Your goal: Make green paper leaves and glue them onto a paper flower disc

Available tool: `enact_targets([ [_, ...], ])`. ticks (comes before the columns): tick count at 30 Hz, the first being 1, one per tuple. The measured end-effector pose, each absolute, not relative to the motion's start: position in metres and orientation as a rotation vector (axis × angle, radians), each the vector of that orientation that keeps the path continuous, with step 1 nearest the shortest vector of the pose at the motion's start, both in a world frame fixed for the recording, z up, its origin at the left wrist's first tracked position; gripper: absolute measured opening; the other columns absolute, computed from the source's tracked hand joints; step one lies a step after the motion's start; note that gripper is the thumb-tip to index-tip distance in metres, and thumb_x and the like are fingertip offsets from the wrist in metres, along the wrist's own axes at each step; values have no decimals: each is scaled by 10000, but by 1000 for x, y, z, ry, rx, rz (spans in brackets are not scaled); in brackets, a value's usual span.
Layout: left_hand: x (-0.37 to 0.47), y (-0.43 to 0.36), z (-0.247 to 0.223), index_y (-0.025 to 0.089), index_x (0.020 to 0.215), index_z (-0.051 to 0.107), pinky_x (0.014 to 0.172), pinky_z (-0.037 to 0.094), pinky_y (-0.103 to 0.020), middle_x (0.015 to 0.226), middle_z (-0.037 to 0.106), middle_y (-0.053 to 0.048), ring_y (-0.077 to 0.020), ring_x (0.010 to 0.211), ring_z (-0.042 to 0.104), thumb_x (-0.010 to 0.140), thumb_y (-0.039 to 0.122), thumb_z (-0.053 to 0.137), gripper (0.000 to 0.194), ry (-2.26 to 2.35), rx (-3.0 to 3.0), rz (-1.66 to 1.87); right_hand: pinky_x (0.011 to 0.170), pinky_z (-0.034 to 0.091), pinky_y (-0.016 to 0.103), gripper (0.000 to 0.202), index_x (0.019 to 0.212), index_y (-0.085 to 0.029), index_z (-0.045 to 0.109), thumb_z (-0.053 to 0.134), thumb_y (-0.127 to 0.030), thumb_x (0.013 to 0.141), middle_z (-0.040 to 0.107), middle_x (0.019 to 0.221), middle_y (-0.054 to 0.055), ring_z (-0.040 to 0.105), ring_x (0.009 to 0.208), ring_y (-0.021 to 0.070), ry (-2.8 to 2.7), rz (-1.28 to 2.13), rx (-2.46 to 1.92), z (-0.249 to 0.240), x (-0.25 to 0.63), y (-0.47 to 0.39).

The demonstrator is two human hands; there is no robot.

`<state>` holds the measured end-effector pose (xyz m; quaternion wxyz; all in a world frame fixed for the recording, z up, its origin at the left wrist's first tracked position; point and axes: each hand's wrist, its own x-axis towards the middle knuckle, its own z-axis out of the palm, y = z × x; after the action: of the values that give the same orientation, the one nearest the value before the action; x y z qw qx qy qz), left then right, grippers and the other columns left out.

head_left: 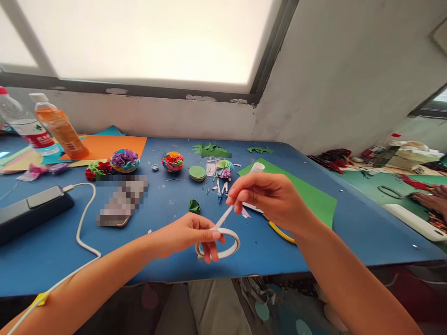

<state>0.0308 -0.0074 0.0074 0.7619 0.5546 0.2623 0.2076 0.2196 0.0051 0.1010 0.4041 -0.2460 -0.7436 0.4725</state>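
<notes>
My left hand [197, 235] grips a roll of white tape [232, 250] above the front edge of the blue table, its fingers through and around the ring. From the roll a tape strip [223, 217] runs up to the right, pulled taut. Its far end is pinched in the fingertips of my right hand [267, 195]. Beneath the right hand lie scissors with a yellow handle [282, 232], partly covered. A folded green paper piece [194, 206] rests on the table just beyond the left hand.
The blue table [167, 253] holds a phone [122, 202], a power bank [35, 211] with a white cable across my left forearm, two bottles [59, 128], paper flowers [125, 160], green discs [197, 173] and green paper [314, 195]. Another person's hand [431, 200] is far right.
</notes>
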Motion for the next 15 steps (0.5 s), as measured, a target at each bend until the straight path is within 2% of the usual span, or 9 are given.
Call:
enact_targets([
  [3,26,-6,7,128,838,651,535,362,-224,516,569,15,-83,469,478,779,531,568,416,483,1167,478,477,486,205,130,746,-191,698,693,-321,753,652,692,9,580,531,89,-1877,1244,-590,105,232,13],
  [10,24,-5,14,141,844,659,527,296,-207,489,385,68,-57,462,281,847,447,513,340,589,1187,595,629,526,278,269,732,-204,682,722,-465,675,655,784,36,610,712,157,-1849,1162,-894,85,274,21],
  [12,23,-3,15,148,834,666,545,308,-201,519,414,57,-64,496,318,841,421,530,305,653,1236,628,663,529,290,322,803,-206,674,677,-510,698,667,842,49,626,751,176,-1872,1107,-1098,79,288,19],
  [15,22,0,15,164,835,677,628,363,-206,634,552,16,-93,619,454,820,404,561,267,726,1290,707,744,529,346,360,952,-218,647,606,-507,741,673,986,75,637,892,243,-2001,877,-1585,70,316,16],
])
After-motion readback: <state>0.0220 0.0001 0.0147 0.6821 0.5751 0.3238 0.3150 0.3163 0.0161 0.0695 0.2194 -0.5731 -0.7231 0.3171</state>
